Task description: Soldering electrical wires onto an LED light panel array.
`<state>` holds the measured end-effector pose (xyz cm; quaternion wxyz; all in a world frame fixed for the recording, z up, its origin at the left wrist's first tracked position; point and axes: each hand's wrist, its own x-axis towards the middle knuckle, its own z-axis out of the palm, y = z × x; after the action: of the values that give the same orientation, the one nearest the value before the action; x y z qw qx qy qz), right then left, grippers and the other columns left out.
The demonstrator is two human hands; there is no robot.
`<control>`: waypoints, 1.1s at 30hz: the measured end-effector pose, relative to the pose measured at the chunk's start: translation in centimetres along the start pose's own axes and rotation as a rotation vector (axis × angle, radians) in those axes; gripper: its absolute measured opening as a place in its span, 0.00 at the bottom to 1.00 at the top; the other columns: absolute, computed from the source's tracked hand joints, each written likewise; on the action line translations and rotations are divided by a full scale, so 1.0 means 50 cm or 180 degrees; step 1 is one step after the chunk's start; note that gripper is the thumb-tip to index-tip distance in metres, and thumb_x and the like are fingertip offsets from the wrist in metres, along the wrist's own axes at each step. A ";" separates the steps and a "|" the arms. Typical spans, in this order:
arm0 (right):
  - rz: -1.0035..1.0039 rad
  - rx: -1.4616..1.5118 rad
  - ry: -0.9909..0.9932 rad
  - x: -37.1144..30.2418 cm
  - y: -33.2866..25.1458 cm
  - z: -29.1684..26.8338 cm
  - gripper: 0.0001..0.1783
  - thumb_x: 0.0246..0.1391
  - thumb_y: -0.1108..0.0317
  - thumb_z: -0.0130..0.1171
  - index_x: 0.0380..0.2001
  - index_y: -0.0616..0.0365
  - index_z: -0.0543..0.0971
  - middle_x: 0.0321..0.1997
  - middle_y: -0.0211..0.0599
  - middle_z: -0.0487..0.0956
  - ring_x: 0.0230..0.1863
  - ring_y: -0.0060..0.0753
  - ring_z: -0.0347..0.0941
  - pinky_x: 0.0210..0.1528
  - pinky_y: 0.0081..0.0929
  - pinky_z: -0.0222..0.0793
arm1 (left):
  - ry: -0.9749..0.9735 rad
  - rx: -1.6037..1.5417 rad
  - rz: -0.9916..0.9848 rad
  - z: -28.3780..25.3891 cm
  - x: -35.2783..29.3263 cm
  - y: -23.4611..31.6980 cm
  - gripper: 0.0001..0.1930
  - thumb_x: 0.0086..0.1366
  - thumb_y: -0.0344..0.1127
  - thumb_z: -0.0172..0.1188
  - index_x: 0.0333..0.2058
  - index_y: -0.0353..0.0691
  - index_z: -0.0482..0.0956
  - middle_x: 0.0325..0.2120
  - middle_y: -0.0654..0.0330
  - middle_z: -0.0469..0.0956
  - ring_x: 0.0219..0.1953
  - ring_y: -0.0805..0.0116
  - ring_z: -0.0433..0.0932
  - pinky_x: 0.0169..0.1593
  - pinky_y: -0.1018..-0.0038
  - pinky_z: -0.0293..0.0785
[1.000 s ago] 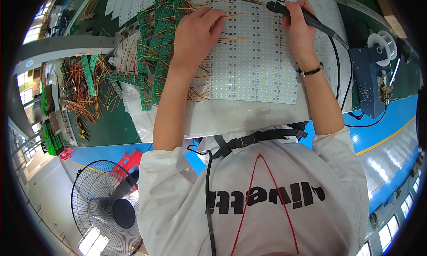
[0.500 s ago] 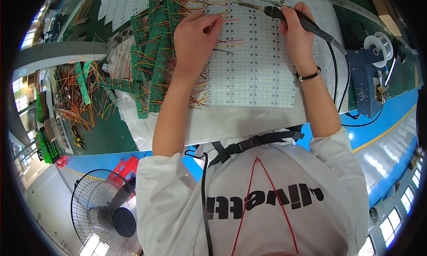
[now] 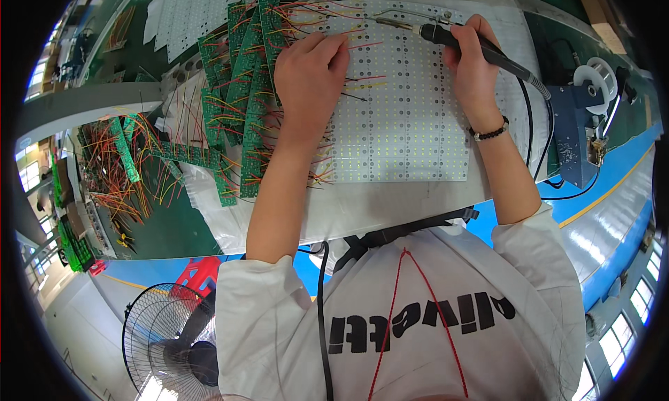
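The right hand point(image 3: 474, 66) holds a soldering iron point(image 3: 446, 37) in a closed grip around its black handle, the metal tip pointing left toward the far edge of the white panel point(image 3: 404, 122) that lies flat in the middle of the table point(image 3: 174, 227). The left hand point(image 3: 306, 80) rests palm-down on the panel near its far left corner, its fingers point(image 3: 333, 47) pinched narrow on what looks like a thin wire point(image 3: 362, 45); I cannot tell for sure whether they really grasp it.

The fingertips sit close to the hot tip, so a small slip of either hand could burn them. The wire is thin and springy; if the pinch loosens it may jump off its pad and the joint would fail. Loose red and yellow leads from the green boards point(image 3: 244, 101) at the panel's left edge lie under the left wrist and could snag or get dragged. The iron's cord point(image 3: 526, 115) runs to the blue stand point(image 3: 571, 129) at the table's right edge; a tug there could pull the tip off its mark.
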<state>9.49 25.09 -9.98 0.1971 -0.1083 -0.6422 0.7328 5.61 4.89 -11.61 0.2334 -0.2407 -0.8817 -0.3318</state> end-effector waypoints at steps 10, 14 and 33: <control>-0.0109 -0.0143 0.0064 -0.023 -0.003 0.009 0.11 0.49 0.73 0.49 0.17 0.54 0.61 0.11 0.27 0.62 0.11 0.17 0.55 0.14 0.17 0.50 | -0.0031 0.0152 0.0016 -0.005 -0.002 -0.001 0.06 0.46 0.30 0.63 0.27 0.43 0.79 0.21 0.63 0.75 0.25 0.63 0.74 0.31 0.69 0.68; -0.0109 -0.0182 0.0038 -0.021 -0.002 0.008 0.11 0.49 0.73 0.48 0.16 0.55 0.60 0.11 0.27 0.62 0.11 0.17 0.55 0.14 0.17 0.50 | -0.0052 0.0143 0.0024 -0.003 -0.003 -0.003 0.06 0.46 0.30 0.63 0.27 0.43 0.79 0.21 0.63 0.75 0.25 0.63 0.75 0.31 0.69 0.68; -0.0103 -0.0292 -0.0084 -0.020 -0.002 0.001 0.10 0.45 0.73 0.51 0.16 0.56 0.63 0.11 0.25 0.64 0.11 0.14 0.60 0.13 0.17 0.53 | 0.0034 0.0163 0.0125 -0.004 0.000 -0.001 0.05 0.50 0.28 0.62 0.28 0.40 0.80 0.18 0.61 0.74 0.19 0.64 0.72 0.26 0.73 0.68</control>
<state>10.38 24.63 -9.97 0.1952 -0.0972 -0.6794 0.7006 5.64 4.72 -11.51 0.2506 -0.2502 -0.8838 -0.3058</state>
